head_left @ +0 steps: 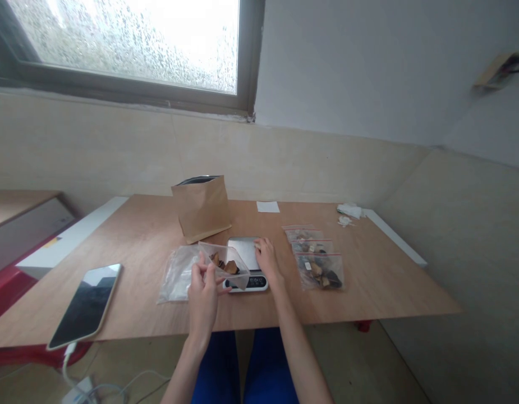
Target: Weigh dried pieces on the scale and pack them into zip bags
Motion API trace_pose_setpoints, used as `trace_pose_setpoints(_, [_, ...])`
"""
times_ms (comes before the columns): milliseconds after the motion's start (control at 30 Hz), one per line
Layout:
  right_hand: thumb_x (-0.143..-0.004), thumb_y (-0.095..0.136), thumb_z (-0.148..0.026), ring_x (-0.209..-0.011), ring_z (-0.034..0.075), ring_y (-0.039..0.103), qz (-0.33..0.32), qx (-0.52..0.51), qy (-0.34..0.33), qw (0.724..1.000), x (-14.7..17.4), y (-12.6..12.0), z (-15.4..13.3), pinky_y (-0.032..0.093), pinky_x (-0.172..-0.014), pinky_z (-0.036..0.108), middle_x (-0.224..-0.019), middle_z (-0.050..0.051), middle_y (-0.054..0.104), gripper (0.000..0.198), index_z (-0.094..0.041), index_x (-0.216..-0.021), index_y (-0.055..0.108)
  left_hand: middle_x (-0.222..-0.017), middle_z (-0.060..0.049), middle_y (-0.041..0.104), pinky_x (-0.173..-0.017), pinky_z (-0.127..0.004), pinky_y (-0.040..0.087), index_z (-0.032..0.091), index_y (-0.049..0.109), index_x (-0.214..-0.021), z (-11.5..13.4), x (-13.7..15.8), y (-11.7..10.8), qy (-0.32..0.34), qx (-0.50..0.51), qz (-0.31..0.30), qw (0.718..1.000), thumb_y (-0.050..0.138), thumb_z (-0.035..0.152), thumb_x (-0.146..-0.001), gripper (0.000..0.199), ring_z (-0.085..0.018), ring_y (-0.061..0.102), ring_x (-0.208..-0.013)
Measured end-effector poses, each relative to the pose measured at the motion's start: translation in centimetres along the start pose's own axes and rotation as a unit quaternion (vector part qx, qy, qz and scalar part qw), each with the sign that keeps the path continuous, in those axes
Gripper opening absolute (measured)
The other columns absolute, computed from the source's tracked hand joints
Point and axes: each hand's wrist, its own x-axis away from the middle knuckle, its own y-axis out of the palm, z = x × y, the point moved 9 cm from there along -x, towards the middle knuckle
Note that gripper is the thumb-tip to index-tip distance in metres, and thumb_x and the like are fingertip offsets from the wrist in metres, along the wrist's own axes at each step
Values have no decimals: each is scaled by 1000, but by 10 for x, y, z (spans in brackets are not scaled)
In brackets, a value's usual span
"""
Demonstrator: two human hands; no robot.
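My left hand grips a clear plastic bag by its left side. Brown, dark-edged dried pieces lie inside it. The bag hangs tilted over the front left of a kitchen scale, which has a metal plate and a dark button panel. My right hand is at the right edge of that plate, fingers curled together; whatever they pinch, if anything, is too small to make out. Under and left of my left hand lies a stack of clear plastic bags.
A brown paper pouch stands open behind the scale. Filled zip bags lie overlapping on the right. A phone with a charging cable lies at the left. White paper and crumpled tissue are along the back of the wooden table.
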Motion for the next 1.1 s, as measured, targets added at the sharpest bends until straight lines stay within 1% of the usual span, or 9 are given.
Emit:
trace_pose_setpoints(133, [-69, 48, -3, -90, 18, 57, 7, -30, 4, 1000, -2, -8, -18, 45, -85, 36, -92, 6, 62, 27, -16, -90, 60, -105, -5, 54, -52, -35, 58, 19, 40, -74, -6, 0, 2, -32, 6, -12, 999, 55, 47, -73, 32, -16, 63, -68])
trace_pose_setpoints(233, [-78, 53, -18, -86, 16, 60, 2, -131, -19, 991, -1, -20, -54, 48, -76, 29, -96, 6, 65, 21, -16, -97, 60, -104, -4, 53, -51, -34, 58, 19, 40, -75, -6, -1, 3, -35, 7, -14, 999, 55, 47, -72, 32, -15, 62, -67])
trace_pose_setpoints(367, [-80, 55, -25, -90, 13, 60, -105, -211, -81, 968, 10, -22, -116, 48, -77, 24, -104, 3, 65, 24, -20, -103, 61, -93, -1, 52, -53, -33, 58, 19, 41, -77, -6, -1, 5, -37, 8, -18, 999, 55, 48, -73, 32, -15, 62, -68])
trace_pose_setpoints(467, [-81, 56, -26, -93, 13, 60, -144, -204, -95, 964, 17, -23, -137, 47, -80, 24, -106, 2, 64, 25, -21, -105, 61, -84, 1, 50, -55, -34, 58, 20, 42, -80, -8, -2, 5, -36, 15, -24, 999, 55, 50, -73, 34, -17, 62, -69])
trace_pose_setpoints(700, [-87, 49, -33, -105, 15, 56, -127, -183, -56, 973, 34, -27, -115, 45, -89, 30, -113, 4, 60, 25, -23, -108, 59, -88, 1, 51, -55, -37, 58, 20, 41, -78, -11, -5, 1, -40, 57, -12, 997, 57, 50, -71, 35, -16, 63, -66])
trace_pose_setpoints(867, [-71, 70, -36, -118, 20, 49, -181, -214, 15, 960, 62, -12, -93, 40, -99, 37, -129, 6, 52, 60, -26, -124, 46, -84, 2, 52, -58, -34, 57, 19, 41, -78, -7, -3, 2, -44, 82, -8, 996, 56, 45, -74, 30, -17, 66, -68])
trace_pose_setpoints(933, [-74, 67, -35, -115, 19, 53, -159, -236, 26, 958, 67, -10, -90, 42, -97, 36, -124, 4, 57, 52, -26, -122, 49, -85, 2, 55, -60, -33, 57, 19, 41, -79, -6, -1, 4, -43, 96, -10, 994, 55, 44, -75, 29, -17, 67, -68])
trace_pose_setpoints(1033, [-85, 53, -35, -102, 19, 61, -102, -253, 24, 962, 68, -15, -89, 47, -89, 32, -106, 4, 66, 25, -22, -105, 60, -98, -4, 59, -62, -35, 57, 19, 40, -79, -1, 2, 11, -22, 95, -36, 995, 52, 46, -78, 29, -18, 67, -71])
trace_pose_setpoints(1100, [-87, 49, -37, -95, 19, 63, -59, -259, 22, 964, 66, -23, -89, 48, -86, 32, -98, 5, 69, 25, -20, -96, 64, -113, -9, 57, -63, -35, 56, 19, 41, -78, 4, 3, 10, 12, 56, -35, 998, 48, 49, -80, 30, -18, 66, -73])
